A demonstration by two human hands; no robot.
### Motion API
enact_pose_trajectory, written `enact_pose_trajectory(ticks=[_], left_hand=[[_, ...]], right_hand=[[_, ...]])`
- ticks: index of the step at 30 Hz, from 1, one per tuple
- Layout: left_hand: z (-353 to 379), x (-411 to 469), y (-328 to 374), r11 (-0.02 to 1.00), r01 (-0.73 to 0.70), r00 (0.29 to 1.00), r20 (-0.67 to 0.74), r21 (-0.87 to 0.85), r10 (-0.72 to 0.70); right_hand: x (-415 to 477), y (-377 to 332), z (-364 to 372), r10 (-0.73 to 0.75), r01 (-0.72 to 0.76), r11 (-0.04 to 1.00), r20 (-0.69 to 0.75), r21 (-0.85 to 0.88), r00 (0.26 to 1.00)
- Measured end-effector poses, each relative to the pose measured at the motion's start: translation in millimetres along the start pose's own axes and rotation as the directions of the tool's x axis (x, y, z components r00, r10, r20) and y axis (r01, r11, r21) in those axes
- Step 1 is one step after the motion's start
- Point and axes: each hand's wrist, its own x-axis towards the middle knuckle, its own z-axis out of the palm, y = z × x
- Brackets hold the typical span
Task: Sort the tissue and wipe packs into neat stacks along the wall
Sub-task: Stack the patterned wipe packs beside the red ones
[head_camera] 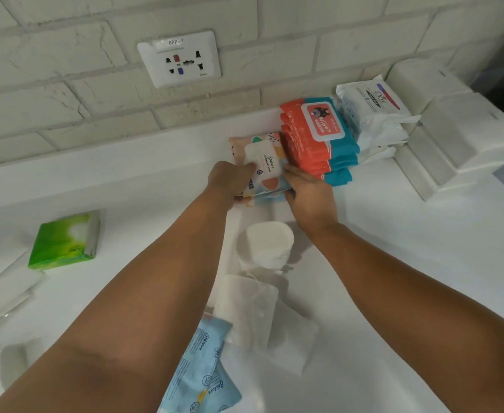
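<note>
**Head view: patterned pack held between both hands**

Item: patterned wipe pack (270, 162), near the wall, just left of the orange wipe stack (310, 138). Long axis runs toward the wall. Left hand (230, 180) and right hand (307, 192) flank it, equally near, fingers curled on its long sides.

Single head-worn wide-angle view, looking forward and down, close over white counter (394, 248), facing brick wall (66, 93)

We hold pastel patterned wipe packs (264, 165) on the white counter (409, 248).
Our left hand (230, 180) and right hand (310, 195) grip their ends, just beside the orange-and-teal wipes stack (316, 138).
</note>
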Motion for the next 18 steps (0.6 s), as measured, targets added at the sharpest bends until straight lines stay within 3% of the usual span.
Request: enact_pose_trajectory(ticks=[5, 11, 15, 18], left_hand=[[-3.5, -8.1, -0.9, 0.994, -0.066, 0.996, -0.052, 0.082, 0.071], [-34.1, -57.8, -2.7, 0.935, -0.236, 0.948, -0.147, 0.265, 0.282], [-54.9, -114.4, -20.5, 0.905, -0.333, 0.904, -0.185, 0.265, 0.386], [-69.3, -159.5, -46.5, 0.879, -0.339, 0.873, -0.237, 0.336, 0.427]], right_hand=[[-7.2, -7.7, -9.2, -0.009, 0.009, 1.000, 0.000, -0.025, 1.000], [-18.0, -29.4, -46.8, -0.025, 0.029, 0.999, -0.228, 0.015, 0.973], [-21.0, -61.0, -66.9, -0.109, 0.151, 0.978, -0.263, 0.144, 0.959], [-42.6, -89.4, -69.9, -0.232, 0.275, 0.925, -0.181, 0.262, 0.956]])
